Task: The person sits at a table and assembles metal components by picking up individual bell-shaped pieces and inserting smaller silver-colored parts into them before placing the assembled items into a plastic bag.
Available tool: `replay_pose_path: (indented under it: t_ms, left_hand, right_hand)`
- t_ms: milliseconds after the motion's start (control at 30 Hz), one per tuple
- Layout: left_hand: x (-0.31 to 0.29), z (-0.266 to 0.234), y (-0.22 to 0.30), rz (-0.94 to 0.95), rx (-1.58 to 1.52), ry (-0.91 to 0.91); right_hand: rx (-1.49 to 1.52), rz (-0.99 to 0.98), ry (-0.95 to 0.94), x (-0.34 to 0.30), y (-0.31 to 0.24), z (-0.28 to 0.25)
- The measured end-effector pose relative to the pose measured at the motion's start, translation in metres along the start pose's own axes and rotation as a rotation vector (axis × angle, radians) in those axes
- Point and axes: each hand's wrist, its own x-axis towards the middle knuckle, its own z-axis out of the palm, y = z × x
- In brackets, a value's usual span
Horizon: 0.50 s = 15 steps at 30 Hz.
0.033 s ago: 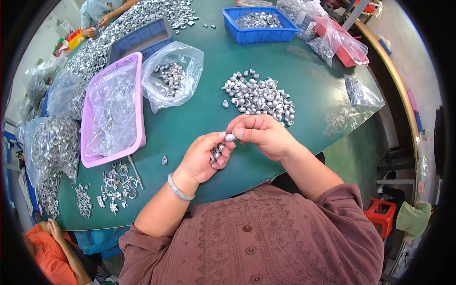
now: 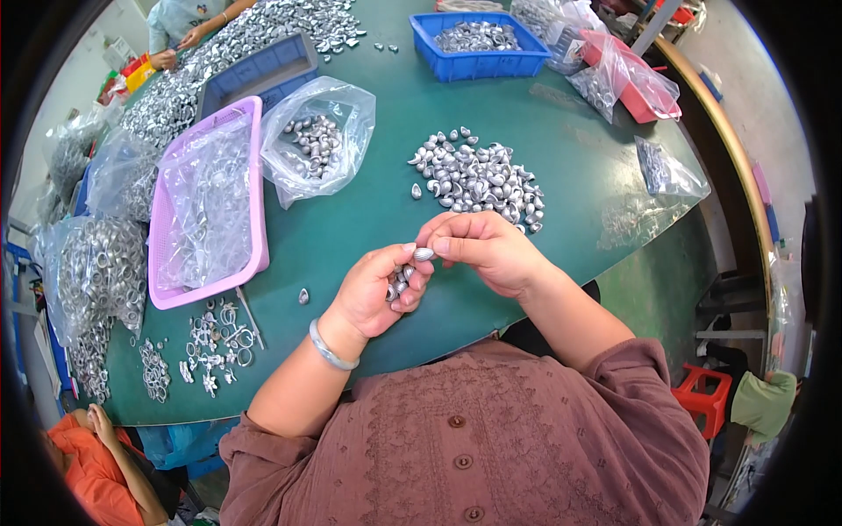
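Between the fingertips of both hands is a small ribbed silver metal piece point(image 2: 424, 254), rounded like a shell. My left hand point(image 2: 377, 285) is closed, with several more silver pieces point(image 2: 400, 282) cupped in its curled fingers. My right hand point(image 2: 487, 250) pinches the ribbed piece with thumb and forefinger. Just beyond my hands lies a pile of similar shell-shaped silver pieces point(image 2: 478, 175) on the green table point(image 2: 395, 114). One loose piece point(image 2: 303, 296) rests left of my left wrist. An open clear plastic bag point(image 2: 351, 123) holds more of them.
Left of the bag stands a pink basket point(image 2: 256, 193) with filled plastic bags. Ring-like metal parts point(image 2: 219, 337) lie near the left front edge. Blue trays point(image 2: 478, 68) and a red tray point(image 2: 645, 101) stand farther back. Co-workers sit at far left point(image 2: 189, 26) and lower left point(image 2: 96, 473).
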Motion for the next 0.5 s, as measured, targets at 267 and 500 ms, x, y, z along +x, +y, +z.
replay_pose_path:
  t_ms: [267, 500]
  left_hand:
    - [0.0028, -0.0045, -0.0019, -0.097, -0.169, -0.098]
    - [0.0024, -0.0002, -0.0027, -0.062, -0.117, -0.03]
  right_hand:
    - [-0.011, -0.038, -0.021, -0.0007, 0.001, 0.0027]
    - [-0.27, -0.224, -0.049, 0.0, 0.0059, -0.0005]
